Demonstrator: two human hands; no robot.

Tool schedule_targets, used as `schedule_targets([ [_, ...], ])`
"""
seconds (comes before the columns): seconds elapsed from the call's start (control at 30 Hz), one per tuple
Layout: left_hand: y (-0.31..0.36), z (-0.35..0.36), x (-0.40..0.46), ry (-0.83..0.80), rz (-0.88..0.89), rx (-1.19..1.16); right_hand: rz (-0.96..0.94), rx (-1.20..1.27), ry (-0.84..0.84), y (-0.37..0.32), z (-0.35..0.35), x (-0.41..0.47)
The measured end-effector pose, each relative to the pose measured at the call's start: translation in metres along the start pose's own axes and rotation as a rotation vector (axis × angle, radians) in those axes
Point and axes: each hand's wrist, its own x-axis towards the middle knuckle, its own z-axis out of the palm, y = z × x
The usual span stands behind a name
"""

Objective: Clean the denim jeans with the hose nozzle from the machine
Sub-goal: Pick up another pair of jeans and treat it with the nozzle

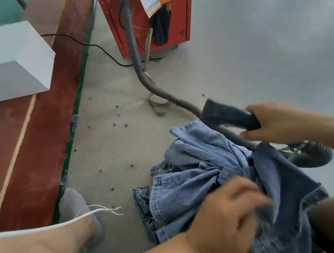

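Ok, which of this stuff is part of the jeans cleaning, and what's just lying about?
In the job:
- denim jeans, gripped by the left hand
- nozzle, held by the right hand
- grey hose
- red machine

Lying about:
- white block
- black cable
- tan strap
- dark bits on the floor

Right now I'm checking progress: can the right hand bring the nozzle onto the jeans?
Probably yes: the right hand grips the nozzle just above the jeans, with nothing between them.
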Motion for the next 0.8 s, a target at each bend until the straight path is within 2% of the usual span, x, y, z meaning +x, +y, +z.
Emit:
schedule_targets([
  [0.03, -0.012, -0.009, 0.009, 0.201, -0.046, 0.010, -0.021, -0.050, -0.042, 0.001, 0.007, -0.001],
  [0.07, -0.026, -0.019, 0.020, 0.365, -0.190, 0.032, -0.039, -0.084, -0.087, 0.001, 0.013, -0.004],
  [0.1, -0.043, -0.029, 0.030, 0.485, -0.421, 0.048, -0.049, -0.105, -0.128, 0.001, 0.018, -0.006],
  [0.13, -0.063, -0.039, 0.038, 0.527, -0.713, 0.041, -0.052, -0.117, -0.157, 0.001, 0.022, -0.009],
  [0.2, -0.100, -0.056, 0.046, 0.528, -1.239, -0.137, -0.058, -0.116, -0.196, -0.001, 0.025, -0.013],
  [0.23, -0.116, -0.064, 0.049, 0.512, -1.399, -0.241, -0.058, -0.091, -0.239, -0.001, 0.022, -0.015],
  [0.3, -0.130, -0.071, 0.050, 0.374, -1.567, -0.456, -0.062, 0.016, -0.418, 0.002, 0.011, -0.022],
  [0.37, -0.133, -0.065, 0.051, 0.139, -1.605, -0.641, -0.075, 0.100, -0.632, 0.004, 0.003, -0.028],
  [0.4, -0.134, -0.059, 0.054, 0.078, -1.609, -0.710, -0.088, 0.097, -0.697, 0.005, 0.002, -0.030],
  [0.47, -0.139, -0.049, 0.057, 0.113, -1.584, -0.663, -0.111, 0.049, -0.709, 0.006, 0.005, -0.029],
  [0.53, -0.148, -0.038, 0.064, 0.273, -1.463, -0.440, -0.104, 0.067, -0.603, 0.008, 0.007, -0.026],
  [0.57, -0.148, -0.035, 0.068, 0.347, -1.401, -0.416, -0.088, 0.106, -0.517, 0.010, 0.006, -0.024],
  [0.73, -0.133, -0.035, 0.086, 0.657, -1.108, -0.878, 0.081, 0.274, -0.038, 0.023, -0.006, -0.009],
  [0.8, -0.122, -0.036, 0.088, 0.676, -0.997, -0.854, 0.123, 0.363, 0.092, 0.027, -0.015, -0.007],
])
